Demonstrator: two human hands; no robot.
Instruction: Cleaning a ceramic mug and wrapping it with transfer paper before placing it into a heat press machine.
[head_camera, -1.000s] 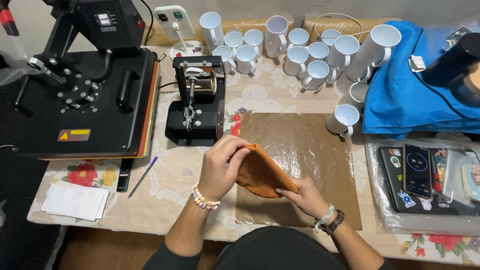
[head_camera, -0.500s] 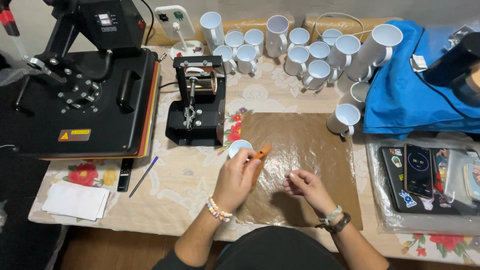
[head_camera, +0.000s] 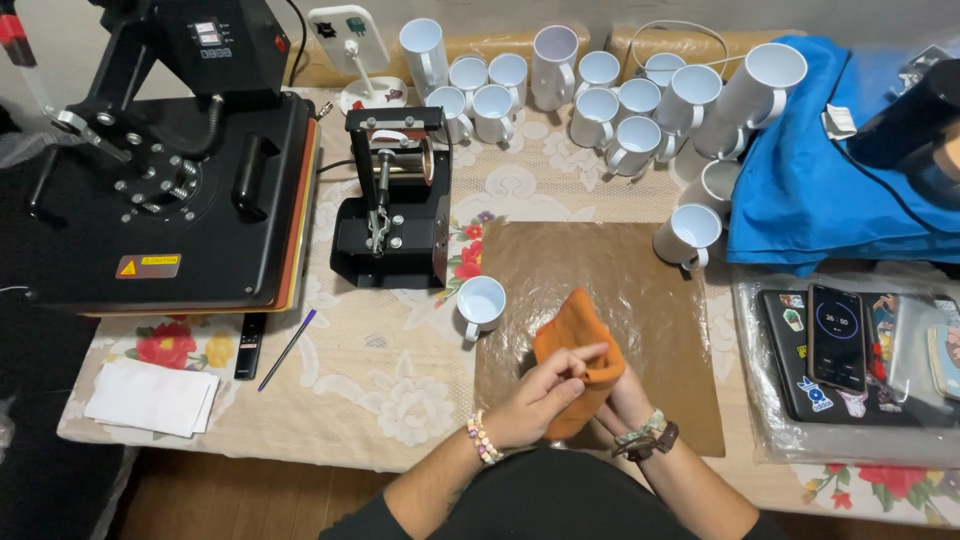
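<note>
An orange heat glove (head_camera: 578, 335) covers most of my right hand (head_camera: 628, 402) over the near part of the brown mat (head_camera: 650, 270). My left hand (head_camera: 540, 395) pinches the glove's cuff edge at the palm side. The right hand's fingers are hidden inside the glove. A white mug (head_camera: 481, 303) stands upright on the tablecloth just left of the mat, a little beyond both hands and untouched.
A black mug press (head_camera: 392, 205) stands behind the mug, with a large flat heat press (head_camera: 170, 190) to its left. Several white mugs (head_camera: 600, 100) crowd the back. Blue cloth (head_camera: 830, 190), a phone (head_camera: 835, 335), a pen (head_camera: 287, 349) and white papers (head_camera: 150, 397) lie around.
My left hand set the white mug down left of the mat and drew back. The orange glove now sits over my right hand, which was bare half a second ago.
</note>
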